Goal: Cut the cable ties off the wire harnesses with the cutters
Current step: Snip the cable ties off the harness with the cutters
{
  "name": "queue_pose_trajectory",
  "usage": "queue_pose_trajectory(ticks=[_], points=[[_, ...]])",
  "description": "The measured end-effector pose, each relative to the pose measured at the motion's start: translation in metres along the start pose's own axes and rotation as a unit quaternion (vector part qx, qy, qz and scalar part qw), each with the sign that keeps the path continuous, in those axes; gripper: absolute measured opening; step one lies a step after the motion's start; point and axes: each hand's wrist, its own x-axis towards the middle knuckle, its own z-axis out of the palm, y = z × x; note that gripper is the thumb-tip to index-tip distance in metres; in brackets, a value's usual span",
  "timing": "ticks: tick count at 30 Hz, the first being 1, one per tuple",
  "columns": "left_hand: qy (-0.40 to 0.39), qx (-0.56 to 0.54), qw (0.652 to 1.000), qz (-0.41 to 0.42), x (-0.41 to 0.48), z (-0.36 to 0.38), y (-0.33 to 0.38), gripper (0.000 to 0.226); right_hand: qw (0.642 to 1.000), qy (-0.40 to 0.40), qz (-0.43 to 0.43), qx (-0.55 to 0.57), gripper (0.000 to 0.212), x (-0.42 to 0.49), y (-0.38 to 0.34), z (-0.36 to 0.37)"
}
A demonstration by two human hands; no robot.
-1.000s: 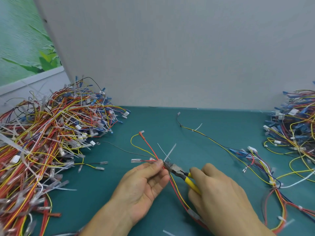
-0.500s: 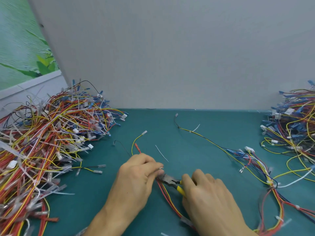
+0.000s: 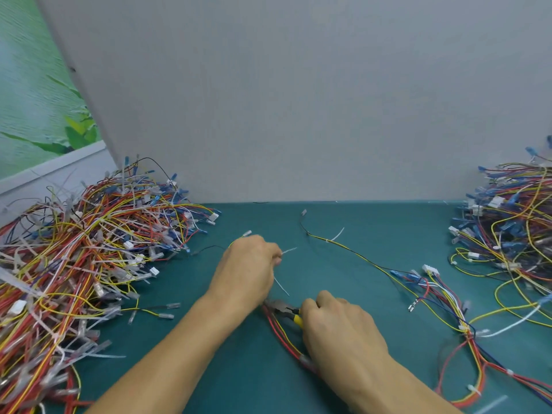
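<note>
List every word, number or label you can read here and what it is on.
None: no readable text anywhere. The cutters show no brand; any marks on the white plugs in the wire piles are too small to read; the wall and green picture carry no writing.

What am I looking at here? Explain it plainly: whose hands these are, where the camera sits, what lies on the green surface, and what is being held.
There is no machine here. A person works with bare hands, and the picture comes from a camera worn on the head, looking forward and down. On the teal mat lie a big heap of wires on the left, a second heap on the right and a loose harness nearer the middle. The left hand pinches a thin white cable tie. The right hand grips yellow-handled cutters, whose nose is at a red and yellow wire bundle.
</note>
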Motion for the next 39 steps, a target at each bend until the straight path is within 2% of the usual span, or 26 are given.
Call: queue_pose_trajectory(ticks=[2,3,5,7,12,14,17,20,24,27,31,33,35,36,37,38,39], points=[[-0.076,0.066,0.992,0.075,0.017,0.000,0.000,0.023,1.000,-0.015,0.010,-0.015,0.011,-0.003,0.005,-0.001],[-0.126,0.099,0.980,0.117,0.022,0.000,0.000,0.026,0.999,-0.020,0.018,-0.022,0.013,-0.005,0.009,-0.001],[-0.209,0.171,0.943,0.196,0.028,0.001,0.001,0.028,0.998,-0.039,0.036,-0.028,0.014,-0.011,0.018,0.001],[-0.241,0.234,0.909,0.246,0.031,0.004,0.001,0.025,0.996,-0.055,0.058,-0.033,0.011,-0.017,0.027,0.000],[-0.261,0.310,0.871,0.280,0.031,0.003,0.001,0.017,0.991,-0.076,0.108,-0.016,0.001,-0.027,0.044,-0.010],[-0.273,0.324,0.860,0.284,0.030,0.002,0.002,0.013,0.991,-0.070,0.116,0.004,0.008,-0.028,0.049,-0.015],[-0.286,0.334,0.849,0.293,0.029,-0.002,0.000,0.011,0.991,-0.040,0.122,0.041,0.017,-0.023,0.053,-0.020],[-0.291,0.352,0.832,0.314,0.028,-0.005,-0.007,0.006,0.989,0.009,0.121,0.080,0.018,-0.011,0.049,-0.025],[-0.287,0.385,0.803,0.353,0.028,0.003,-0.016,0.015,0.978,0.063,0.152,0.129,0.023,0.023,0.047,-0.025],[-0.291,0.381,0.796,0.369,0.029,0.005,-0.018,0.015,0.963,0.084,0.200,0.159,0.009,0.055,0.054,-0.020],[-0.279,0.369,0.804,0.374,0.031,0.007,-0.019,0.015,0.948,0.075,0.266,0.157,0.020,0.087,0.071,-0.012],[-0.271,0.342,0.830,0.347,0.032,0.009,-0.023,0.016,0.945,0.065,0.286,0.147,0.009,0.096,0.078,-0.013],[-0.248,0.258,0.888,0.290,0.034,0.010,-0.030,0.018,0.940,0.066,0.303,0.143,0.005,0.100,0.083,-0.013],[-0.222,0.177,0.926,0.248,0.034,0.009,-0.034,0.018,0.936,0.071,0.308,0.155,0.006,0.100,0.085,-0.014],[-0.187,0.059,0.963,0.186,0.035,0.008,-0.038,0.017,0.932,0.078,0.308,0.175,0.009,0.100,0.086,-0.015],[-0.160,-0.104,0.977,0.100,0.033,0.006,-0.038,0.014,0.927,0.086,0.305,0.201,0.012,0.098,0.087,-0.017],[-0.144,-0.304,0.942,0.002,0.031,0.004,-0.035,0.014,0.922,0.095,0.297,0.230,0.017,0.093,0.086,-0.020]])
